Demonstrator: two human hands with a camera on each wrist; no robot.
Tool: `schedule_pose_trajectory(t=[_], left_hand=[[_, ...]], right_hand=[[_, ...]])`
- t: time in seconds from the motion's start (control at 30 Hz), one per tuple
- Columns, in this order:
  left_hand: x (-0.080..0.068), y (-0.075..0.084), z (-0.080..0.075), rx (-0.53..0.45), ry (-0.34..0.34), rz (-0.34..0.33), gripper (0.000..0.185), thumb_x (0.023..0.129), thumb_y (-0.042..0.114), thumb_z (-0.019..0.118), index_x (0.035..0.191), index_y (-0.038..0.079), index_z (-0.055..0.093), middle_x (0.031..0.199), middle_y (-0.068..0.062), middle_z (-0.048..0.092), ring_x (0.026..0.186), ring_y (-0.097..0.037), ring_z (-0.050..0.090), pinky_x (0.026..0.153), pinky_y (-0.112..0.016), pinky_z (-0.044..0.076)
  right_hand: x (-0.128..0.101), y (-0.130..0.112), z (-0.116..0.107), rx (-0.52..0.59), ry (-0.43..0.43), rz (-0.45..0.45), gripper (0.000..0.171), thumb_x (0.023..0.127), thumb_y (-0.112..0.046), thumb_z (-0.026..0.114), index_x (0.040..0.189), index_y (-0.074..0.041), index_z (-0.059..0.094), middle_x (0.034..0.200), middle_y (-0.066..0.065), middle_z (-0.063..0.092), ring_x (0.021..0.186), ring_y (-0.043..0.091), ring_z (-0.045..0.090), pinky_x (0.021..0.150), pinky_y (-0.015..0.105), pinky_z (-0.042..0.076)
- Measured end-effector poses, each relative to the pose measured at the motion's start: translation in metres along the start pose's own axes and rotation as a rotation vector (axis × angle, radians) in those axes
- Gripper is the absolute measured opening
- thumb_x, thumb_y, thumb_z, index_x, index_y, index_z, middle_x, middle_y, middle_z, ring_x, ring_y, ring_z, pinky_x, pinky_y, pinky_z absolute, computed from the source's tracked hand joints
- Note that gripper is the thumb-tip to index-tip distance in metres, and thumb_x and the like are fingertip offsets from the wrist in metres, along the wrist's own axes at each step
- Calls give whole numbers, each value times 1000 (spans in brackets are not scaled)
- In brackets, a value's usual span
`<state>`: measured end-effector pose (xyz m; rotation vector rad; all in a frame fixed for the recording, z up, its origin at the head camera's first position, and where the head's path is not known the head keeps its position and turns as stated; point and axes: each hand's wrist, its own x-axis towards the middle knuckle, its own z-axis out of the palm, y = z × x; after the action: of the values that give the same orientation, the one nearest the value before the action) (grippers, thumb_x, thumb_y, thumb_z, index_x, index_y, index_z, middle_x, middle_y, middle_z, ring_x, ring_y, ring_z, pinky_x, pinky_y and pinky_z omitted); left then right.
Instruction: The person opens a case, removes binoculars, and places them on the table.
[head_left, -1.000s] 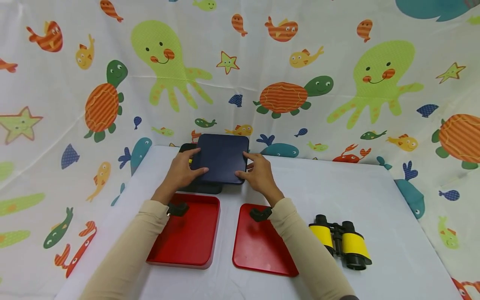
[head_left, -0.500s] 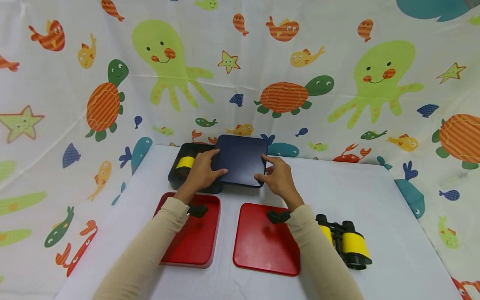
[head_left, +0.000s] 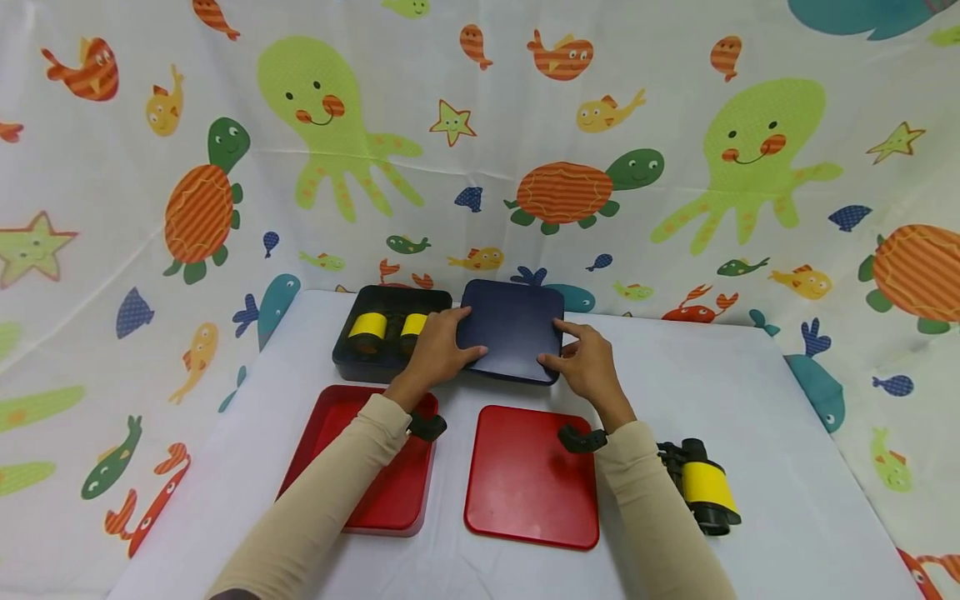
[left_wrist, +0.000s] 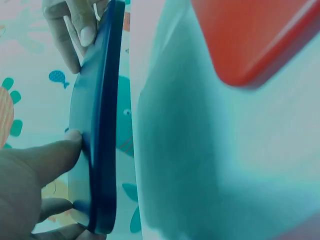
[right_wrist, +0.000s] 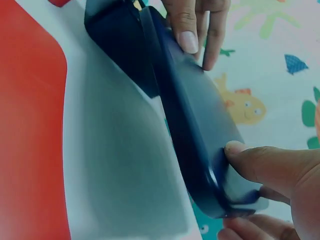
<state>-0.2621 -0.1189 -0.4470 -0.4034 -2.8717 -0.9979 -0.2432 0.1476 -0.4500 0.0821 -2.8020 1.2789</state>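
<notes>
Navy lid (head_left: 513, 332): sidewall (left_wrist: 106, 125) clearest, wrist views

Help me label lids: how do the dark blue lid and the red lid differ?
The dark blue lid is held by the left hand and right hand; the red lid lies flat on the table. The dark blue lid is beside the dark box, the red lid beside the red box. Both are squarish with rounded corners.

The left hand (left_wrist: 25, 175) is pinching the lower end of a dark blue lid (left_wrist: 102, 135); the right hand (left_wrist: 80, 15) is holding its upper end. Right of the lid, a red tray (left_wrist: 250, 35) is lying on a white table (left_wrist: 265, 140); printed cloth (left_wrist: 37, 107) is showing behind the lid.
</notes>
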Motion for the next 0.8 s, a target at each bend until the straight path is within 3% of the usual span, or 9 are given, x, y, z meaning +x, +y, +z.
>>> schedule_pose_trajectory(t=[0.1, 0.37, 0.6, 0.8], left_hand=[[2, 6, 7, 0, -16, -8, 79, 93, 32, 84, 156, 0, 50, 158, -21, 54, 140, -41, 51, 122, -50, 43], [7, 15, 26, 7, -55, -38, 77, 93, 29, 85, 155, -2, 50, 157, -22, 55, 149, -39, 49, 131, -52, 31], [8, 17, 39, 34, -82, -97, 78, 92, 29, 86, 154, -2, 51, 155, -22, 57, 143, -41, 52, 124, -49, 41], [9, 17, 50, 67, -103, -160, 78, 92, 29, 85, 155, -1, 50, 154, -21, 58, 140, -40, 53, 123, -48, 44]], right_hand=[[-2, 7, -3, -6, 14, 8, 73, 87, -23, 90, 152, -12, 60, 135, 22, 64, 105, 33, 74, 85, 44, 61], [-3, 20, -7, -6, -10, 88, 72, 89, -21, 88, 154, -13, 58, 146, 22, 62, 110, 35, 73, 86, 44, 63], [0, 27, -4, -30, -49, 131, 71, 90, -15, 86, 155, -10, 56, 147, 20, 64, 109, 33, 73, 84, 40, 63], [6, 29, 4, -83, -64, 163, 70, 90, -14, 85, 154, -9, 57, 155, 19, 59, 115, 35, 70, 93, 47, 61]])
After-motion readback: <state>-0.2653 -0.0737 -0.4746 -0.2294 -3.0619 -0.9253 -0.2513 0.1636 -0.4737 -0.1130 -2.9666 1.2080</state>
